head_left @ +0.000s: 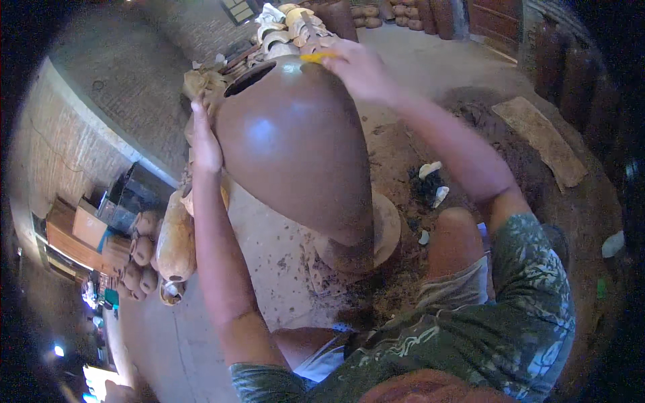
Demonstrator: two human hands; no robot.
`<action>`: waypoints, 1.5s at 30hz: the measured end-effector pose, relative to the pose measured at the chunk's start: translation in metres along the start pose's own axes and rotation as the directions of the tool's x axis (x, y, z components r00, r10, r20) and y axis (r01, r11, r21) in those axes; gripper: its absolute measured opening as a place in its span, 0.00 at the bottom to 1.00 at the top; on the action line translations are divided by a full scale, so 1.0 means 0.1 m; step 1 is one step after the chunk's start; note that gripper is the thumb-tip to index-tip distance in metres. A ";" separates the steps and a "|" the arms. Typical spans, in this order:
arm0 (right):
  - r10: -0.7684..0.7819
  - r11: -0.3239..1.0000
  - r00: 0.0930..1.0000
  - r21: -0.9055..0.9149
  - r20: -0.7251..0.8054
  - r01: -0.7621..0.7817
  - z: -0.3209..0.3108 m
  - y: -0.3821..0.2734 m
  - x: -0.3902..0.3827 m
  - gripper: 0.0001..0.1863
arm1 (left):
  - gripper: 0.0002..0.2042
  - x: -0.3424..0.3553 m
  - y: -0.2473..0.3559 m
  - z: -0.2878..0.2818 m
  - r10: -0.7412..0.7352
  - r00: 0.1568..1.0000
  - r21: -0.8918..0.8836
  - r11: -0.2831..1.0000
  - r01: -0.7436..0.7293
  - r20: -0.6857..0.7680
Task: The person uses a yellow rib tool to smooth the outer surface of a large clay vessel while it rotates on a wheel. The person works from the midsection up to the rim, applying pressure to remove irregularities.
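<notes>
A large brown clay pot [302,148] stands in front of me, wide at the shoulder and narrowing toward a round base [388,228]. Its wet surface shines, and the dark mouth is at the upper left. My left hand [207,144] lies flat along the pot's left side just below the mouth, with its fingers stretched out. On the far right shoulder, my right hand [359,70] grips a flat yellow tool [318,58] that rests against the clay. The tool's exact kind is too small to make out.
Broken pale pottery pieces [279,40] are stacked behind the pot. On the left lie a long pale jar [177,242] and several smaller brown pots [140,252]. A worn board [541,141] and dark clay scraps lie on the right floor, with white shards [430,169] nearer me.
</notes>
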State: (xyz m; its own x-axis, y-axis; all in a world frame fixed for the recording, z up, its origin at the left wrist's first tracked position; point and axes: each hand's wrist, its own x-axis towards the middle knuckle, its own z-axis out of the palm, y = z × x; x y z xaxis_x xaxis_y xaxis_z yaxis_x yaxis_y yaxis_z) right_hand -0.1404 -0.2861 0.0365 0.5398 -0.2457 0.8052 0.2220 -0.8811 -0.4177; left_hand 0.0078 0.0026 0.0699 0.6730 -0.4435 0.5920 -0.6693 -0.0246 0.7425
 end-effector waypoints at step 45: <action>-0.677 0.734 0.735 0.042 -0.041 0.678 -0.04 -0.56 -0.93 0.11 | 0.41 -0.17 0.17 0.22 -0.012 0.991 0.002 1.000 0.013 -0.130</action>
State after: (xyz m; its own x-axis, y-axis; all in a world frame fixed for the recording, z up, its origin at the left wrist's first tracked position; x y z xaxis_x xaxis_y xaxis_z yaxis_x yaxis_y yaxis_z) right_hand -0.2062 -0.2152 -0.0129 0.2129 0.3992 0.8918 0.5630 -0.7961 0.2220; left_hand -0.0217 -0.0105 0.0656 0.7165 -0.3225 0.6186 -0.6613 -0.0316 0.7495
